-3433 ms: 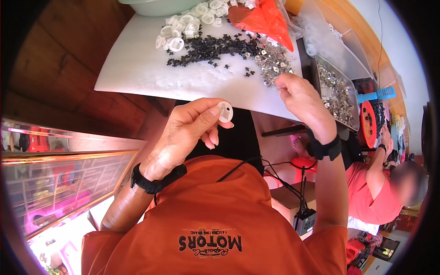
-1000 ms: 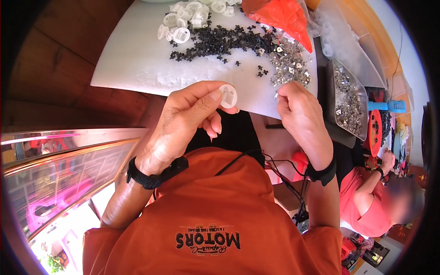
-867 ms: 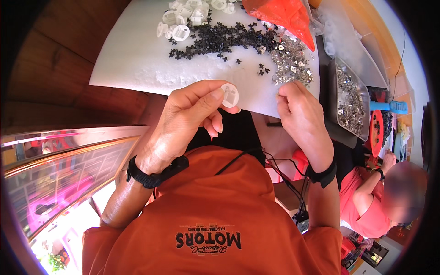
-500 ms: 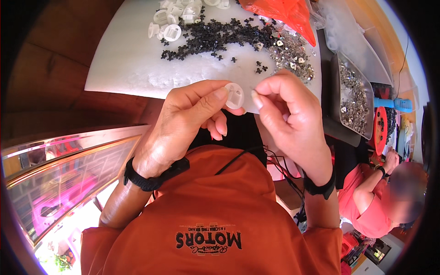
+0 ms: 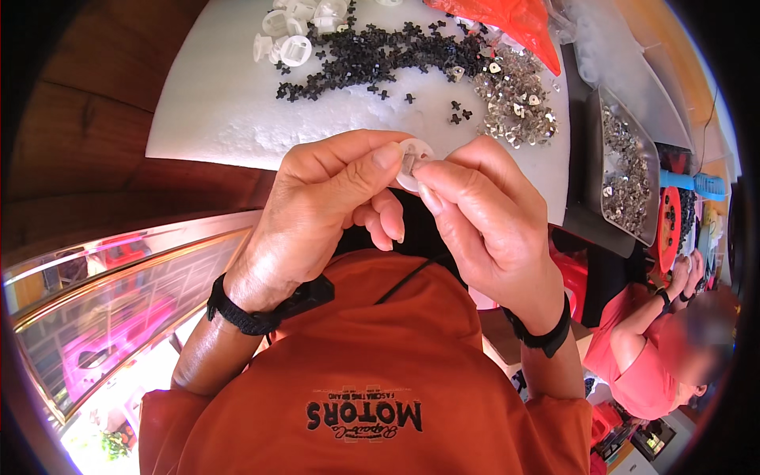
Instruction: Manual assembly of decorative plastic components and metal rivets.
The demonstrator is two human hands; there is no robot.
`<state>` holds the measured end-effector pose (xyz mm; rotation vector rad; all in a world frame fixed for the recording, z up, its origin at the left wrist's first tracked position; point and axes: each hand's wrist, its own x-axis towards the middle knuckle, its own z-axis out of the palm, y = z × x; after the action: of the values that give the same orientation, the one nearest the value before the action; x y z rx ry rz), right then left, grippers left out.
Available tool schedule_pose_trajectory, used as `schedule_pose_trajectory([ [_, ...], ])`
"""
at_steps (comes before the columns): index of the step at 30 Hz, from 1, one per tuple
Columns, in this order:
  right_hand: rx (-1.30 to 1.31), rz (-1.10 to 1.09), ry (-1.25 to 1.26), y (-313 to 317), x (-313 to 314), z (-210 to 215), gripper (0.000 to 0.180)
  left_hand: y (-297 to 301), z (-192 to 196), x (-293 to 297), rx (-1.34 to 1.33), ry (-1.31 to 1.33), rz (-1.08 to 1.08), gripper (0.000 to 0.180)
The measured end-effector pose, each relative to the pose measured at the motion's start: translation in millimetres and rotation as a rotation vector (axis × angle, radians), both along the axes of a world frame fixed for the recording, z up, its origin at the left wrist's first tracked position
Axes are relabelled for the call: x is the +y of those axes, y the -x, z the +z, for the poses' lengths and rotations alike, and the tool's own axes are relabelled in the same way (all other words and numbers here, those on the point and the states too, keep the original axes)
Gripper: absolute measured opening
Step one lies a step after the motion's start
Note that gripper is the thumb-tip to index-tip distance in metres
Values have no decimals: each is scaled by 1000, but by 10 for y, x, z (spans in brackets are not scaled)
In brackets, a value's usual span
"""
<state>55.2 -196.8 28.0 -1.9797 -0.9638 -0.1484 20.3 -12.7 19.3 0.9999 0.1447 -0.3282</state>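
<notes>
My left hand pinches a small round white plastic piece between thumb and forefinger, its slotted face turned up. Its other fingers curl loosely below. At the piece's right side, my right hand has its thumb and forefinger drawn together, the forefinger tip touching the face. Whatever sits between those right fingertips is hidden. Beyond the hands, black cross-shaped parts lie in a heap on a white foam-like work surface. A pile of small shiny metal pieces lies to their right.
More white round pieces are heaped at the far left, and a red plastic bag lies at the back. On the right stand a metal tray of small parts, a blue-handled tool and a red dish. A co-worker sits beyond.
My right hand has moved left, its fingertips going from beside the white piece onto its face. My left hand keeps its pinch. The view has shifted slightly.
</notes>
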Motion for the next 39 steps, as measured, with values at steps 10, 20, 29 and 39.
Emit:
schedule_pose_trajectory([
  [10,96,-65,-117,73,23,6,18,32,-22,-57,-85,-157,43,31],
  [20,240,-74,-203,111,148,-81,8,180,-43,-103,-353,-463,92,29],
  [29,373,-4,-271,91,185,-95,5,231,-118,-22,-342,-432,105,31],
  [39,608,74,-269,55,224,-99,6,252,-53,80,-440,-706,98,31],
])
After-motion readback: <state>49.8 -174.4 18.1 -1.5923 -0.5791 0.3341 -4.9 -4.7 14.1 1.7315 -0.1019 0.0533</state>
